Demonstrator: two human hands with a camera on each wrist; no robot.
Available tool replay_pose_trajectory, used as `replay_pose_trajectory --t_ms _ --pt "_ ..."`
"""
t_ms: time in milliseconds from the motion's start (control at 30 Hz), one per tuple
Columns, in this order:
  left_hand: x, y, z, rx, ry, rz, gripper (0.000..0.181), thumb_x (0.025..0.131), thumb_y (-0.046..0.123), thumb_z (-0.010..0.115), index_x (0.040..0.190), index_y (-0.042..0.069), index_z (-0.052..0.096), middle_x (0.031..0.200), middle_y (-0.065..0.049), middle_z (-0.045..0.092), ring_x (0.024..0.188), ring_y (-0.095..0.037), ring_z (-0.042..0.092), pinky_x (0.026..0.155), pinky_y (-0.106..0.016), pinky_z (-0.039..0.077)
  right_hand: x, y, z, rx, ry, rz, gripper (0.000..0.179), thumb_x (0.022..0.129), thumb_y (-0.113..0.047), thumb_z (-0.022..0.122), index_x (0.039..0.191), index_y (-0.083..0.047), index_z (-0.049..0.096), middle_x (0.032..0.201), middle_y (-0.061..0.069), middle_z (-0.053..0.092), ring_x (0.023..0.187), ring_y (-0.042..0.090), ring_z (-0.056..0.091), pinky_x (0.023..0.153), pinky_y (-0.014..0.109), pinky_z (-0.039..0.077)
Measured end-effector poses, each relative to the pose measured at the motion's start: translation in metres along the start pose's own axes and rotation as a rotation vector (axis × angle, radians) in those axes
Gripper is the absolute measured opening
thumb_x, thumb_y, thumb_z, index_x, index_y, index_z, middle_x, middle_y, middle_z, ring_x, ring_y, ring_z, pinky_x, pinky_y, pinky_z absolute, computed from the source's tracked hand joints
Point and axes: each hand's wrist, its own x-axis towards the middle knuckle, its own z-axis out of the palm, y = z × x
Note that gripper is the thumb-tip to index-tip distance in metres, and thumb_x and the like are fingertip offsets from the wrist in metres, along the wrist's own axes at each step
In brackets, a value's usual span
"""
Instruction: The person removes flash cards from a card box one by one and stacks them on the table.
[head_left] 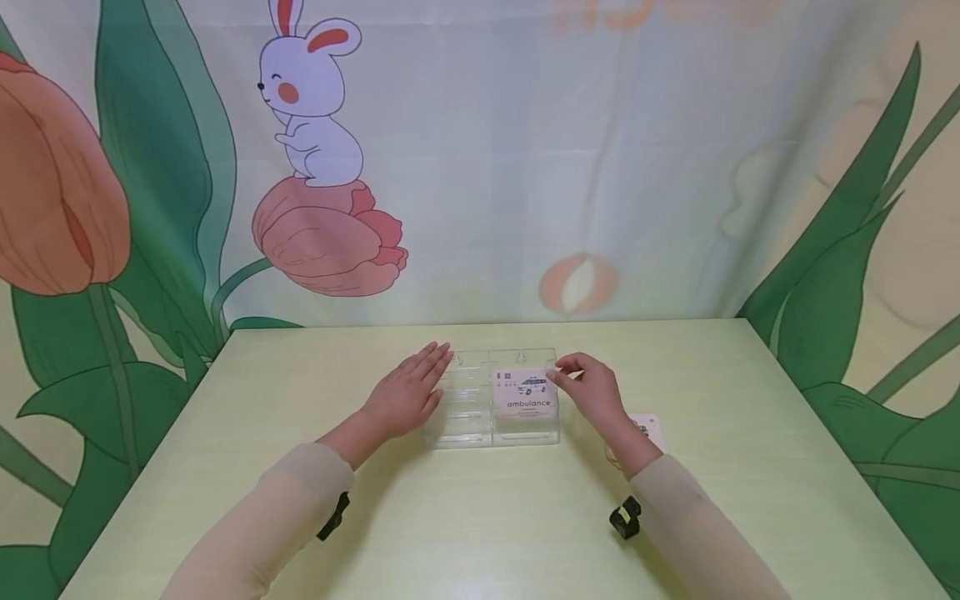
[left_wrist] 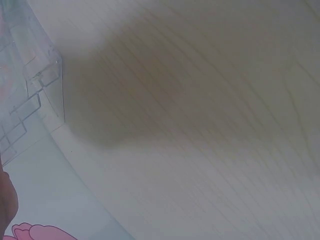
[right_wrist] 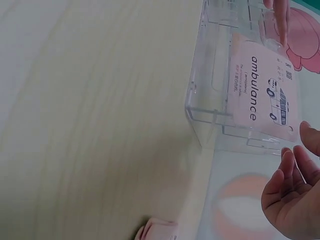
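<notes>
A clear plastic rack (head_left: 459,429) with tiered slots in two columns stands on the table. In its right column sits a pale pink card (head_left: 525,394) printed with an ambulance picture and the word "ambulance". My left hand (head_left: 405,392) rests along the rack's left side with straight fingers. At the card's top right corner is my right hand (head_left: 592,390). In the right wrist view its thumb (right_wrist: 311,137) lies at the card's edge, while the loosely bent fingers (right_wrist: 287,167) sit beside the rack, a gap between them and the thumb.
More pink cards (head_left: 651,429) lie on the table (head_left: 480,517), partly hidden behind my right forearm. A curtain (head_left: 480,167) printed with a rabbit, tulips and leaves hangs behind the table's far edge. Wrist cameras (head_left: 626,518) are worn under both sleeves.
</notes>
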Motion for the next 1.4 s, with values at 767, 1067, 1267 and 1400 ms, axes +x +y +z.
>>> replay_pose_trajectory --t_ms 767,1067,1267,1400 --pt "-0.002 0.001 -0.002 0.004 -0.006 0.001 0.062 0.106 0.023 0.049 0.159 -0.002 0.029 0.169 -0.018 0.029 0.158 -0.037 0.026 0.129 -0.049 0.029 0.010 -0.005 0.010 -0.021 -0.005 0.017 0.014 0.095 -0.013 0.072 0.097 0.001 0.070 0.096 0.014 0.066 0.081 0.018 0.052 0.064 0.020 0.040" --pt "-0.001 0.001 -0.001 0.001 -0.005 0.005 0.062 0.106 0.022 0.050 0.159 -0.004 0.029 0.169 -0.019 0.029 0.158 -0.038 0.026 0.129 -0.050 0.029 0.010 -0.003 0.012 -0.113 -0.008 -0.040 0.015 0.097 -0.015 0.070 0.093 0.000 0.069 0.091 0.013 0.068 0.074 0.017 0.050 0.063 0.022 0.038" --pt "-0.002 0.001 -0.001 0.005 -0.010 0.004 0.063 0.106 0.023 0.050 0.159 -0.003 0.029 0.169 -0.019 0.029 0.158 -0.037 0.026 0.129 -0.050 0.029 0.009 -0.006 0.009 -0.129 -0.017 -0.047 0.016 0.098 -0.015 0.068 0.095 0.000 0.070 0.093 0.015 0.071 0.075 0.019 0.051 0.063 0.023 0.038" --pt "-0.002 0.001 -0.003 -0.002 -0.013 0.002 0.063 0.106 0.023 0.050 0.159 -0.003 0.029 0.169 -0.018 0.028 0.159 -0.037 0.025 0.129 -0.050 0.029 0.009 -0.010 0.007 -0.132 -0.015 -0.043 0.016 0.099 -0.015 0.067 0.097 0.000 0.071 0.095 0.016 0.071 0.074 0.019 0.051 0.062 0.023 0.038"
